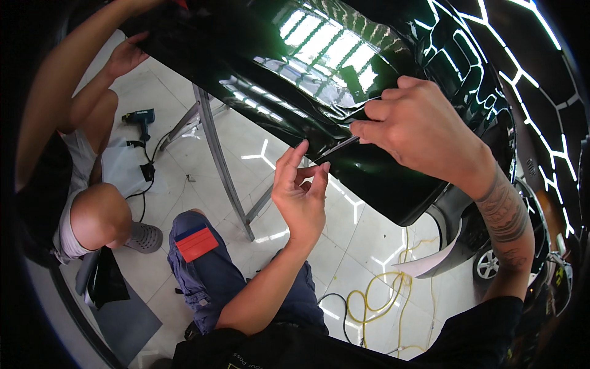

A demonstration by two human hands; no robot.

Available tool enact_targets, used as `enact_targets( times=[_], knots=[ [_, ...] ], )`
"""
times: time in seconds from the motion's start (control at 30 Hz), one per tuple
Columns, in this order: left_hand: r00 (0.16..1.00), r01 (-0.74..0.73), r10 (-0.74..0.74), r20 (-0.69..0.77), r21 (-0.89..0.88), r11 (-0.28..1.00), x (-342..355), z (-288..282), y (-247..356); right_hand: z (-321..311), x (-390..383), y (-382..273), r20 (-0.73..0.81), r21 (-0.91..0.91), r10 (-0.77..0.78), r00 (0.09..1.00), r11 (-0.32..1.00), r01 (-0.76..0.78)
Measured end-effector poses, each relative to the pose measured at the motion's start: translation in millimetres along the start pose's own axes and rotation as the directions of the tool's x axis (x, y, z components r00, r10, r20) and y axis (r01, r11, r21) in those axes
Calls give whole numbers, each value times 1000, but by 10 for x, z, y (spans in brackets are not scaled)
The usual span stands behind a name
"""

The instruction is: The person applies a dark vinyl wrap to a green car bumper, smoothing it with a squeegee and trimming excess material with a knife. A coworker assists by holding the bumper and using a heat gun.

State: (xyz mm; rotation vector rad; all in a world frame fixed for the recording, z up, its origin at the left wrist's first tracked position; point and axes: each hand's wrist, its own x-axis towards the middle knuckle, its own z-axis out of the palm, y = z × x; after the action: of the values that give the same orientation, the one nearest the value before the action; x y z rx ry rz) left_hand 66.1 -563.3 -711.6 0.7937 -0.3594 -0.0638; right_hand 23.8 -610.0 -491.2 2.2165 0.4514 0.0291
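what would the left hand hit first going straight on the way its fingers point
Probably the glossy dark green panel: its near edge lies right by the fingertips of the left hand, though whether they already touch is unclear.

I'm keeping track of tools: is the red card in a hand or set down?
Set down: the red card rests on the person's left thigh, while the left hand and right hand are at the glossy dark panel.

Heat gun (140,117), dark teal, upper left; black cord (144,206) trailing below it. Co-worker (101,218) at left edge, grey clog (146,238) on. Dark grey sheet (132,326), lower left. Metal stand (212,154), left of centre. Yellow hose (351,309) in loose loops on pale tiles (335,255), lower right. Car wheel (488,264), right side.
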Motion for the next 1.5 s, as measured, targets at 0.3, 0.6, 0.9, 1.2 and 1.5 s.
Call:
enact_targets(
  times=[0.3, 0.6, 0.9, 1.2, 1.5],
  knots=[
    [998, -57, 57, -12, 26, 998, 11, -32, -48, 61, 143, -163, 194, -90, 20, 981, 996, -3],
    [1000, -27, 27, -7, -23, 999, -3, -13, -22, 5, 186, -83, 185, -46, 4, 983, 999, 4],
    [999, 36, -34, 22, -95, 995, 4, -18, -15, -81, 177, 1, 127, -18, 42, 991, 999, -40],
    [999, 42, -36, 33, -198, 979, -15, -30, -30, -238, 112, 127, 174, -66, 133, 976, 990, -124],
    [970, 241, -227, 84, -253, 937, -63, -60, 62, -395, 40, 244, 210, -115, 222, 952, 973, -201]
  ],
)
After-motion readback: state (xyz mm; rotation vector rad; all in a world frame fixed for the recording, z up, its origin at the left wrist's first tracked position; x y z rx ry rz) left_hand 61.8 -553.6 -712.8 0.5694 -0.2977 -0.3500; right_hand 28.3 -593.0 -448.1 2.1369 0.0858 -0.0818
